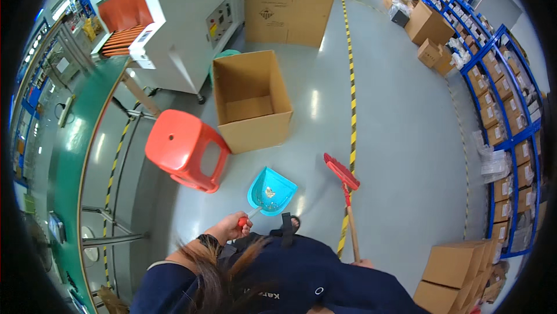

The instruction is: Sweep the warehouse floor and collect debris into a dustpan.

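- Left hand (234,227) wrapped round the red-ended handle (242,220), and that looks just the place to steer from!
- Right hand (364,263), partly hidden, holds the broom (353,231) by its wooden stick: stiff, probably light, best gripped high.
- Out from the left hand, the blue dustpan (280,180), low by the floor (314,140); touching, I can't tell. Likely light, rigid plastic.
- Loose debris (270,192) inside; tilt it and that probably slides!
- Beyond, a red stool (177,143) beside a cardboard box (258,132).
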A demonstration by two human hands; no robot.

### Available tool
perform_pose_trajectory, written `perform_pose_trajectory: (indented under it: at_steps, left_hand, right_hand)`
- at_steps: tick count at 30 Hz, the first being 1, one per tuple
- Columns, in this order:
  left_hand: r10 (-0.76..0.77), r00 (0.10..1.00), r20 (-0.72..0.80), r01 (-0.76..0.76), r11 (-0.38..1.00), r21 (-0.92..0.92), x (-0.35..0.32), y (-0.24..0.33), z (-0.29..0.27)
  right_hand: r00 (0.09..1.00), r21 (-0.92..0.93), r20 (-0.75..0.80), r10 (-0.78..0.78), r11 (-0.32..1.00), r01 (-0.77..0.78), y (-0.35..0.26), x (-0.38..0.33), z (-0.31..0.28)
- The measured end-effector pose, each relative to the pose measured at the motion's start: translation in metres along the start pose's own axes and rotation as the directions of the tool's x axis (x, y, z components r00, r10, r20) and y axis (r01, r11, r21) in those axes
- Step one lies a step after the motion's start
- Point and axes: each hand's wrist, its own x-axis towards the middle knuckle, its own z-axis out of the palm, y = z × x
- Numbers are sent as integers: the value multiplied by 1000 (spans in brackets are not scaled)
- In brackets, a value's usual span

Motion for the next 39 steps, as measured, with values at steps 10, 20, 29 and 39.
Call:
perform_pose_trajectory:
  at_steps: [10, 20, 29, 39]
  left_hand:
    - [25, 981, 194, -17, 999, -43, 96, 105, 189]
    - [33, 966, 258, -68, 990, 126, 194, 281, 346]
    - [152, 969, 195, -175, 979, 108, 218, 414, 408]
    - [295, 951, 92, -244, 900, -361, 257, 495, 388]
  right_hand:
    - [994, 578, 108, -17, 815, -49, -88, 55, -99]
    - [937, -135, -228, -266, 961, 240, -196, 195, -183]
    - [922, -181, -110, -372, 919, 350, -422, 186, -271]
    - [801, -215, 328, -501, 786, 579, -729, 328, -298]
